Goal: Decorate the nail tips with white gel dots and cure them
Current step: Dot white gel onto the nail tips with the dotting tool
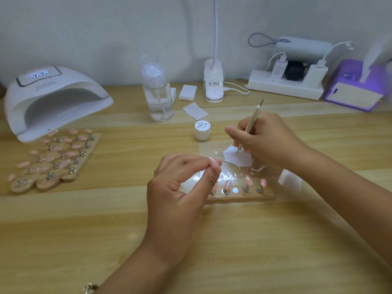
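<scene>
My left hand (182, 187) pinches a pink nail tip (214, 161) between thumb and fingers, lifted above the near wooden holder (244, 195). That holder carries several pink nail tips on metal stands, and one bare magnet disc (235, 190) shows in its row. My right hand (269, 139) grips a cream dotting pen (250, 126); its point touches a white gel patch (238, 159) on a clear sheet (209, 148). A small white gel jar (202, 130) stands just behind the sheet.
A white curing lamp (51, 100) sits at the back left, with a second wooden holder (55, 158) of pink tips before it. A clear pump bottle (158, 92), white pads (187, 92), a desk lamp base (213, 81), a power strip (286, 83) and a purple device (356, 88) line the back.
</scene>
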Available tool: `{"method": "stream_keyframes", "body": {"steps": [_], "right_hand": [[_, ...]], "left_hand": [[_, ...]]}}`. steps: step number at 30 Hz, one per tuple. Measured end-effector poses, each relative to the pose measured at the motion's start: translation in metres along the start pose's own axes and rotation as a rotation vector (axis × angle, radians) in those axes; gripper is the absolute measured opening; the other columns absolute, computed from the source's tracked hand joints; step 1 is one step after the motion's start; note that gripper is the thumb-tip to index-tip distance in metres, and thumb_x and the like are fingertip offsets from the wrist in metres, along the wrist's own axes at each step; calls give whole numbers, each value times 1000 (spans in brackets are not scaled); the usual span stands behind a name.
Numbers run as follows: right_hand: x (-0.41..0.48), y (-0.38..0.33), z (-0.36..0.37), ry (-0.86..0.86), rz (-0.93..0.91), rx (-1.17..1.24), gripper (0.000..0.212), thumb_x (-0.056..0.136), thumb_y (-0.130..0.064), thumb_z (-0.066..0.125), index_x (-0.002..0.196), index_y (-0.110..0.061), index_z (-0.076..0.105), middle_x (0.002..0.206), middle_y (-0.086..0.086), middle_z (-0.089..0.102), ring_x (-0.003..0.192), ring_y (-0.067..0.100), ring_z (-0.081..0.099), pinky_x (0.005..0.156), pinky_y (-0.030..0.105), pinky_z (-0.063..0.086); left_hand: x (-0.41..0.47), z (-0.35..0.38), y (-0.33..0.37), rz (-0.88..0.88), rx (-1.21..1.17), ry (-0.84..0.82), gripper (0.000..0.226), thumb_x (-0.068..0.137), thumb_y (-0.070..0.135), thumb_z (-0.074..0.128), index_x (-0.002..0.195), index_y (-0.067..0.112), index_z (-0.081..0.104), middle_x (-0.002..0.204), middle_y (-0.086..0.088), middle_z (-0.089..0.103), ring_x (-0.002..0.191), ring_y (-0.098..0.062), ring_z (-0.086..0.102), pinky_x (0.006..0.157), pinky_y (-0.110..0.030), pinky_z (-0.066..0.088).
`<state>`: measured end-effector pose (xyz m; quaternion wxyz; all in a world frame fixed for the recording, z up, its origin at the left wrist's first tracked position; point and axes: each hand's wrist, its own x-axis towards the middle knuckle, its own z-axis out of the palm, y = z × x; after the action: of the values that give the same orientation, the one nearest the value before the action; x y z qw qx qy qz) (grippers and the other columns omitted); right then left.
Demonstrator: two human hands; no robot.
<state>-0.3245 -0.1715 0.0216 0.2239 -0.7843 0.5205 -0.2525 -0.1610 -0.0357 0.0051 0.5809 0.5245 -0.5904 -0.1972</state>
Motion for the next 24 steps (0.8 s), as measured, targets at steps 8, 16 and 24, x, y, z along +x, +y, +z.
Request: {"method": "stream_keyframes", "body": {"steps": [8, 16, 24], "right_hand": [[-33, -23, -22, 313, -139, 295, 41, 90, -37, 70, 62, -9, 64, 52, 0, 61, 42, 8, 51, 44, 21, 40], [-103, -49, 9, 567, -251, 741, 45, 97, -38, 58, 60, -13, 55, 49, -14, 54, 39, 16, 53, 43, 21, 40], [-102, -49, 16, 538, -280, 751, 43, 100, -25, 49, 62, -6, 50, 49, -19, 51, 38, 15, 55, 42, 18, 42]], "left_hand": [[-2, 3, -2, 3, -1, -46, 8, 87, 27, 73, 86, 34, 76, 88, 18, 73, 99, -18, 62, 88, -27, 45], [-7, 8, 4, 124, 31, -126, 8, 87, 33, 69, 88, 34, 77, 86, 16, 70, 97, -19, 59, 87, -49, 44], [-9, 9, 7, 188, 78, -158, 5, 86, 28, 74, 86, 26, 78, 87, 19, 68, 100, -16, 59, 87, -52, 44]]}}
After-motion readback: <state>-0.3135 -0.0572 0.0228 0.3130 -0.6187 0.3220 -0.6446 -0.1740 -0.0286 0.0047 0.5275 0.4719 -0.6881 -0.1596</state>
